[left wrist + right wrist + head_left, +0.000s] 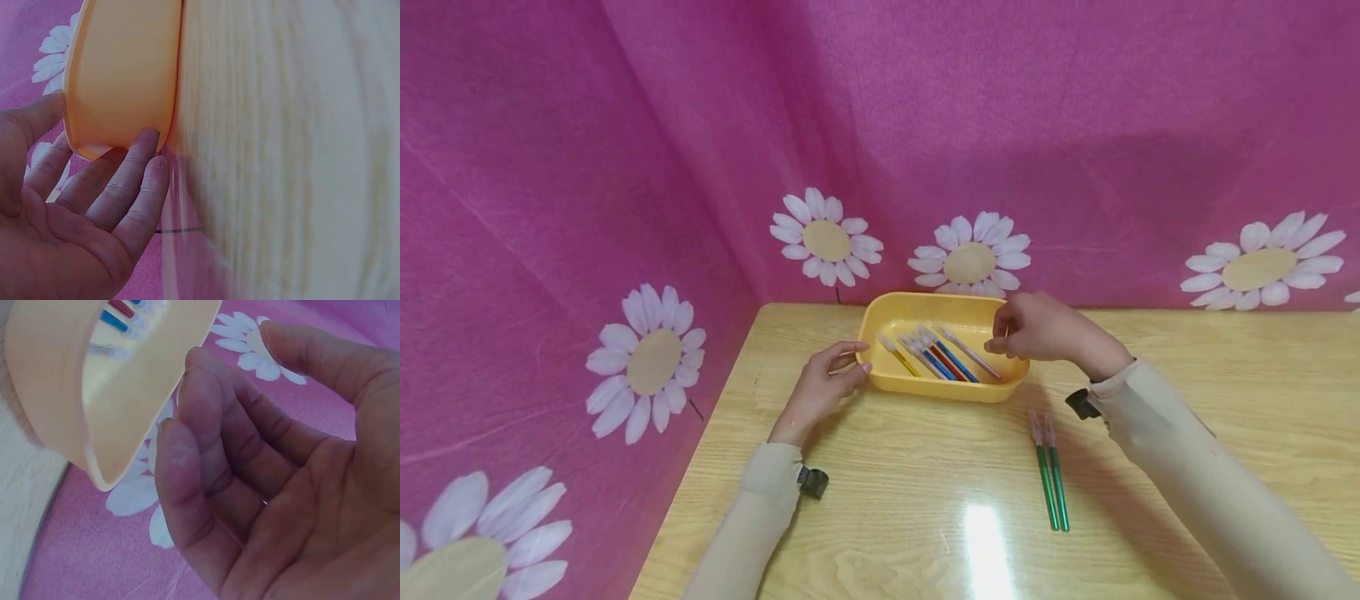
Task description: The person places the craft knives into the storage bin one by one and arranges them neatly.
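A yellow plastic basket (940, 387) stands at the back of the table, with several slim pens (951, 358) lying in it, their clear whitish ends toward the back. They are yellow, blue, red and pinkish. At the basket's left end, my left hand (823, 383) rests its fingertips and thumb on the rim and outer wall; the left wrist view shows these fingers (134, 178) loosely extended. Over the basket's right end hovers my right hand (1037, 333). Its fingers (181, 469) are loosely bent, the thumb stands apart, and nothing is between them.
Two green pens (1051, 479) with clear ends lie side by side on the wooden table (880, 500), in front of the basket's right end. A purple cloth (1037, 125) with white daisies hangs behind the table and along its left side.
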Available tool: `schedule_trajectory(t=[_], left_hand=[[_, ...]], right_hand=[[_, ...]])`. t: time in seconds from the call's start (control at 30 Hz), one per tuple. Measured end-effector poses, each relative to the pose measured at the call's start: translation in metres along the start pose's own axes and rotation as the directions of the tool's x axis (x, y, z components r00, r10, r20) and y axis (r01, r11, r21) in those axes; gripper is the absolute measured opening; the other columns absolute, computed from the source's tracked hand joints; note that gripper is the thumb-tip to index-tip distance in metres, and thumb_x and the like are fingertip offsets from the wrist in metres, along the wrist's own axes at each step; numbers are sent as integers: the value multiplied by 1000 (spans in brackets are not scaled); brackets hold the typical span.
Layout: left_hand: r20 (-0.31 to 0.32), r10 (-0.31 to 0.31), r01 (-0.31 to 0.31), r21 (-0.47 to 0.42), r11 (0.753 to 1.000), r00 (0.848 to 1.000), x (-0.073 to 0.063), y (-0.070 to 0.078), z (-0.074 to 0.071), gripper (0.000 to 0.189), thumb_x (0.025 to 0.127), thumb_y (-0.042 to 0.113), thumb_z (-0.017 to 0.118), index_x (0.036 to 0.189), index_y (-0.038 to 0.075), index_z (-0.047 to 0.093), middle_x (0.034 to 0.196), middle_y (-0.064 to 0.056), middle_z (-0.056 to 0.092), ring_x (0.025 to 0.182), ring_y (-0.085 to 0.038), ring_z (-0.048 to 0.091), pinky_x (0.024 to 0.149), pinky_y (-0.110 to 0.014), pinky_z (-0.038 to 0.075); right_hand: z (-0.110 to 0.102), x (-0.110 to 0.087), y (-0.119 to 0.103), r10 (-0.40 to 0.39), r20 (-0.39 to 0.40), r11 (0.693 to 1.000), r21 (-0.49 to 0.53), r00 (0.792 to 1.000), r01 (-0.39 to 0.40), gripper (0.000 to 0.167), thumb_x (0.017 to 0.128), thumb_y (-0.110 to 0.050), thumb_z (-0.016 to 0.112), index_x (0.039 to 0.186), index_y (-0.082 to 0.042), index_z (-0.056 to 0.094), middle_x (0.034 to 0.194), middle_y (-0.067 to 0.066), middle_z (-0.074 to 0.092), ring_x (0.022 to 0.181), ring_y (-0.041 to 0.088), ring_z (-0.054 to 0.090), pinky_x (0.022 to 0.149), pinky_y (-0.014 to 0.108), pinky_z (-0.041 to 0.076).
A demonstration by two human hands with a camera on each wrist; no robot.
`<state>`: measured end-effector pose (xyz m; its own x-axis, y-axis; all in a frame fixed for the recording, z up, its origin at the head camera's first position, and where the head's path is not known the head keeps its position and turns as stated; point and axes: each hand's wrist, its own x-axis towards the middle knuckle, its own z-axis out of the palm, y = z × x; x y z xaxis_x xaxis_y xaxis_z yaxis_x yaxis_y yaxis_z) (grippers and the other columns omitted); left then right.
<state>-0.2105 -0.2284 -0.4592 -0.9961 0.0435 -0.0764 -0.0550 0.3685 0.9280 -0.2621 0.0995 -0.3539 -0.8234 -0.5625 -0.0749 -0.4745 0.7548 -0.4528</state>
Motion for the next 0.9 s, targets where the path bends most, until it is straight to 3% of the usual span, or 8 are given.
schedule_trajectory(t=[0.53,0.9], left_hand=[[-3,1,-1,3,1000,1000,0,-1,1,42,101,25,71,140,13,63,152,-15,60,140,-34,59,100,-48,60],[-6,-4,4,13,1000,1000,0,-1,1,41,101,25,70,140,13,63,153,-14,59,141,-33,58,100,-48,60]], right_hand=[[9,-25,13,2,-20,1000,-14,1000,-3,19,90,-26,77,78,-13,71,69,-5,65,62,10,53,60,28,43],[23,-43,24,46,-18,999,17,999,-46,15,88,-26,78,78,-15,73,68,-5,62,63,11,51,58,28,42]])
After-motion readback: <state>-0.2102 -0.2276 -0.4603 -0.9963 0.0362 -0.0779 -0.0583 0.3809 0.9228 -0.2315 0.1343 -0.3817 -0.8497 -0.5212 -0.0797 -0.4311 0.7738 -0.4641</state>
